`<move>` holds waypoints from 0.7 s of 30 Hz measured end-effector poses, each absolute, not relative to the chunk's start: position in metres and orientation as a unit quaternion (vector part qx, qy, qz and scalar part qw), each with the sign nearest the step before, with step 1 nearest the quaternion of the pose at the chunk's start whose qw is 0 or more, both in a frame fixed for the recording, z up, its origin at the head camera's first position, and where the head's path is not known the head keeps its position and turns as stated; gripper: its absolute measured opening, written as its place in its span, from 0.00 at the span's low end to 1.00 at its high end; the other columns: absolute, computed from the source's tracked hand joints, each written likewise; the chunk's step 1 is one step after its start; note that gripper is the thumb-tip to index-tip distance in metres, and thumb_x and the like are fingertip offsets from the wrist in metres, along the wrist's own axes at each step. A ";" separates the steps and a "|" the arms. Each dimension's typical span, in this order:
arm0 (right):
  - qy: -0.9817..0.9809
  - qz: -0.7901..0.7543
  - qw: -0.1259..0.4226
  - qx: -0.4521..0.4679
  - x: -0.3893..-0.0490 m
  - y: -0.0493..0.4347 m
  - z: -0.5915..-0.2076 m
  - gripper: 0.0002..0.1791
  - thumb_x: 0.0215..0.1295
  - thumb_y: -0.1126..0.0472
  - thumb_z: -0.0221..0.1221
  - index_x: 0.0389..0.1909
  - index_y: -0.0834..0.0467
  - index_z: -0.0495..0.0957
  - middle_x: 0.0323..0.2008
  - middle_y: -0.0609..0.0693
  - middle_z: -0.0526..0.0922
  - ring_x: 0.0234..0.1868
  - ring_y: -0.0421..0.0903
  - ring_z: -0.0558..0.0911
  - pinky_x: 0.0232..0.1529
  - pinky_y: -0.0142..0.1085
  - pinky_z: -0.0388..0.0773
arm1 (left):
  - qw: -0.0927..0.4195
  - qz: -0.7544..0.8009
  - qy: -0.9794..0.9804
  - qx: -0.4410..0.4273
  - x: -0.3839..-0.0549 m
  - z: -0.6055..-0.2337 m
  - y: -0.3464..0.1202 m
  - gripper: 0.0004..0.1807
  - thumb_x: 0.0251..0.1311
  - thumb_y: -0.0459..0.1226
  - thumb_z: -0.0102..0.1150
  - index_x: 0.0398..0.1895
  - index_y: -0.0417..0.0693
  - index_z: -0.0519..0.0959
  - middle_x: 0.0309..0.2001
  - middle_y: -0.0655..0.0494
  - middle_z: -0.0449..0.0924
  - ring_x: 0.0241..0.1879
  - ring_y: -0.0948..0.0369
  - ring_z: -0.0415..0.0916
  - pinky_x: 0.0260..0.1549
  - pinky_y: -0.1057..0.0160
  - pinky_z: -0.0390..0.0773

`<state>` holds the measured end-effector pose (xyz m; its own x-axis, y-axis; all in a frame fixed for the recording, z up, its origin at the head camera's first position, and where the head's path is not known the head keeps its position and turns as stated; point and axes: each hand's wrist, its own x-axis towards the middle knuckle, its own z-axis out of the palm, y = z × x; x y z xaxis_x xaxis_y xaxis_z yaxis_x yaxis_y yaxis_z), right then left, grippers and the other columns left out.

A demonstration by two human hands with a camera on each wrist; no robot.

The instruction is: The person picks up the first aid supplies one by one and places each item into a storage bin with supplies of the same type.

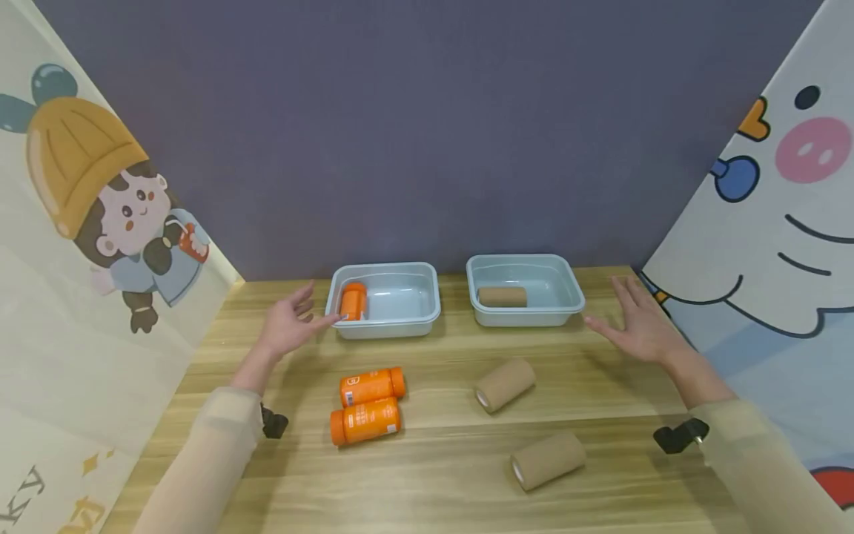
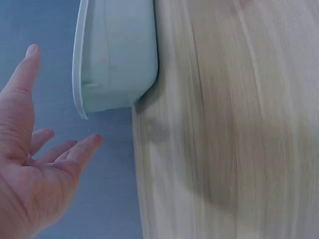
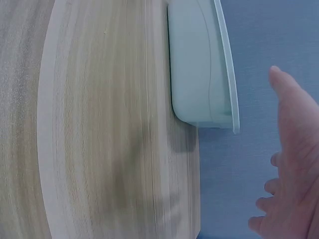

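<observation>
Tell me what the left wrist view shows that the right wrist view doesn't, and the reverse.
Only the left wrist view shows the left hand, holding nothing, near the left tub.
Only the right wrist view shows the right hand, also holding nothing, near the right tub.
Both show the wooden table and the blue-grey wall.

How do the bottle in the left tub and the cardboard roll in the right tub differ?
Color: the bottle is orange; the roll is plain brown.
Shape: the bottle has a cap at its far end; the roll shows no cap.
Pose: the bottle points toward the back wall; the roll lies left to right.
Shared: each sits toward the left end of its light-blue tub, left tub and right tub.
</observation>
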<state>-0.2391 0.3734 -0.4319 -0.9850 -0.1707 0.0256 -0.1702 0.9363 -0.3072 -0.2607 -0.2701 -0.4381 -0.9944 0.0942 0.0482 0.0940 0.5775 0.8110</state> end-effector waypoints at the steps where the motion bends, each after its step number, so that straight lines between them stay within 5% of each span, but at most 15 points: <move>1: 0.984 -0.156 0.001 -0.087 -0.239 0.373 -0.432 0.60 0.76 0.32 0.54 0.85 0.66 0.33 0.83 0.77 0.31 0.83 0.78 0.38 0.74 0.79 0.50 | 0.002 0.457 0.888 0.052 -0.261 -0.439 -0.270 0.57 0.62 0.49 0.77 0.86 0.42 0.52 0.83 0.34 0.53 0.77 0.33 0.63 0.72 0.43 0.74; 14: 0.985 -0.149 -0.001 -0.087 -0.236 0.370 -0.430 0.60 0.76 0.32 0.54 0.85 0.66 0.34 0.82 0.79 0.33 0.82 0.79 0.40 0.74 0.79 0.51 | 0.016 0.466 0.883 0.057 -0.268 -0.448 -0.260 0.57 0.62 0.47 0.77 0.86 0.41 0.52 0.84 0.36 0.52 0.79 0.34 0.61 0.73 0.42 0.73; 21: 0.981 -0.168 -0.009 -0.098 -0.233 0.359 -0.427 0.60 0.76 0.33 0.56 0.85 0.66 0.35 0.83 0.78 0.38 0.80 0.82 0.49 0.73 0.78 0.56 | 0.015 0.464 0.884 0.056 -0.270 -0.449 -0.254 0.55 0.62 0.47 0.78 0.84 0.39 0.55 0.84 0.37 0.55 0.78 0.35 0.62 0.73 0.44 0.72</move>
<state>-0.2329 0.3587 -0.4275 -0.9806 -0.1891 0.0510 -0.1953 0.9245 -0.3274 -0.2698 -0.2541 -0.4494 -0.9932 0.1136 0.0258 0.0858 0.5638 0.8214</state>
